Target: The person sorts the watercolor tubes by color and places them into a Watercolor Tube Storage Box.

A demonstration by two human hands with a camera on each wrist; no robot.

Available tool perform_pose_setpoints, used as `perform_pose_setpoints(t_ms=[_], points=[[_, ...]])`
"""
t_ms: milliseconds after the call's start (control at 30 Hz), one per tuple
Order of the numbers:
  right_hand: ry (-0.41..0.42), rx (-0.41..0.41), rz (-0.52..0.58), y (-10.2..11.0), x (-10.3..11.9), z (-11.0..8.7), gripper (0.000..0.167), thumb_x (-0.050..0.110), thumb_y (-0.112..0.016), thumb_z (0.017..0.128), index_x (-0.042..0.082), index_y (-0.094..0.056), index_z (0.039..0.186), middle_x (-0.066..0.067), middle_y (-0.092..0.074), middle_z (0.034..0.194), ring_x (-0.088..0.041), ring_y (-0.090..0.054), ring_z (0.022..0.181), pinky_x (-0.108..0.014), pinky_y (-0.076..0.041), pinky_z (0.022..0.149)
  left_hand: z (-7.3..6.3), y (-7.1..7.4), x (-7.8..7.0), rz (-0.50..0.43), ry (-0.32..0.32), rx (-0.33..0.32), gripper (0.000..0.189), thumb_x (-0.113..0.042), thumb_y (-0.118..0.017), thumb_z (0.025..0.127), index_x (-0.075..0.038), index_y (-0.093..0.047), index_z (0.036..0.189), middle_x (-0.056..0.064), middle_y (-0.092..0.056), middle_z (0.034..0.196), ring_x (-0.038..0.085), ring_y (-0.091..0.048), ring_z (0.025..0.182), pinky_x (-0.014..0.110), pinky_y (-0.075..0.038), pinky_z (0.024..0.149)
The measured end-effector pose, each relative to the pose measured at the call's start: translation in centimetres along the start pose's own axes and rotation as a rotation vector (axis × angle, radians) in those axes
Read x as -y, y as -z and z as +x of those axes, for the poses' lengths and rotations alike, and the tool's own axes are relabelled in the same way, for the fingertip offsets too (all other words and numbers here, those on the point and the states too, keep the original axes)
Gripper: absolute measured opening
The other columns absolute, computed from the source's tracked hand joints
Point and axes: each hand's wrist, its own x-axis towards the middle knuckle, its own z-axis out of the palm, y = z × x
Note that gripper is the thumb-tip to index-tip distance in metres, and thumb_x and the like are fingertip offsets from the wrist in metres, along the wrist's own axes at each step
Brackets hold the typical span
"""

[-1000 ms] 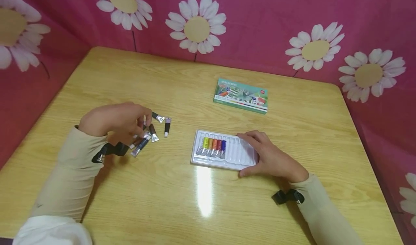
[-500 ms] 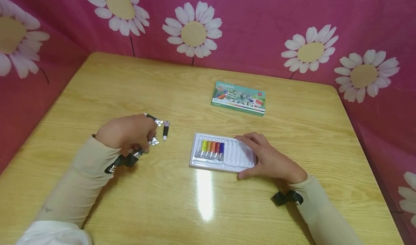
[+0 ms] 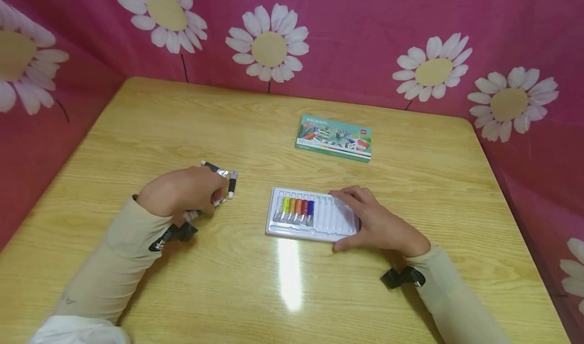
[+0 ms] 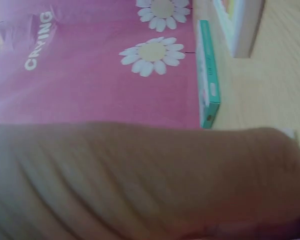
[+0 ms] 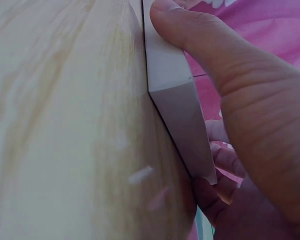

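Behind the table [image 3: 410,156], pink cloth [image 4: 90,75] reads "CRYING"; far green box [image 3: 334,138], "12"; right hand [image 3: 380,225] grips white tray [image 3: 296,230]; left hand [image 3: 184,192], grasp hidden.

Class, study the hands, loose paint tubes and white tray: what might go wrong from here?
The left hand is among loose paint tubes; it might knock the black tube beside it. The right hand grips the white tray; if that tipped, the seated tubes might slide out. That hand also crowds the bare slots, so it may get in the way.
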Motion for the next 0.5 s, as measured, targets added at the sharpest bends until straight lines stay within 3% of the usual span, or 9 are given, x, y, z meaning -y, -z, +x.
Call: perform_pose_setpoints(t_ms=[100,300,400,500], points=[[0.001,0.000,-0.003,-0.1,0.0,0.0,0.118,0.077,-0.083,0.064,0.031,-0.034,0.161,-0.001,-0.035,0.159,-0.023,-0.035,0.143,-0.053,-0.045,0.117,-0.2,0.2,-0.4,0.007,-0.036,-0.016,0.017,-0.007,-0.071,0.091,-0.017,-0.066,0.104,0.003,-0.068,0.097,0.016,-0.059,0.073,0.026,-0.046,0.060],[0.011,-0.003,-0.008,0.0,-0.1,0.1,0.119,0.077,-0.083,0.064,0.030,-0.033,0.161,-0.001,-0.036,0.158,-0.023,-0.035,0.143,-0.051,-0.044,0.117,0.3,0.2,-0.9,-0.063,-0.127,-0.040,0.018,-0.008,-0.062,0.101,-0.015,-0.063,0.117,0.007,-0.070,0.100,0.019,-0.059,0.040,0.026,-0.046,0.041],[0.013,-0.005,-0.004,-0.1,-0.1,0.1,0.118,0.077,-0.083,0.064,0.030,-0.034,0.161,0.000,-0.036,0.158,-0.022,-0.035,0.143,-0.051,-0.043,0.118,1.4,0.1,-1.2,0.002,-0.239,-0.133,0.019,-0.013,-0.063,0.103,-0.014,-0.066,0.122,0.006,-0.072,0.097,0.013,-0.064,0.050,0.025,-0.053,0.053],[0.022,-0.010,-0.002,-0.1,-0.1,0.0,0.117,0.076,-0.083,0.064,0.029,-0.035,0.161,0.000,-0.037,0.157,-0.022,-0.036,0.142,-0.051,-0.043,0.118,2.5,0.2,-1.7,0.040,-0.296,-0.214,0.024,-0.017,-0.068,0.101,-0.014,-0.069,0.125,0.003,-0.074,0.103,0.011,-0.065,0.071,0.029,-0.058,0.071]])
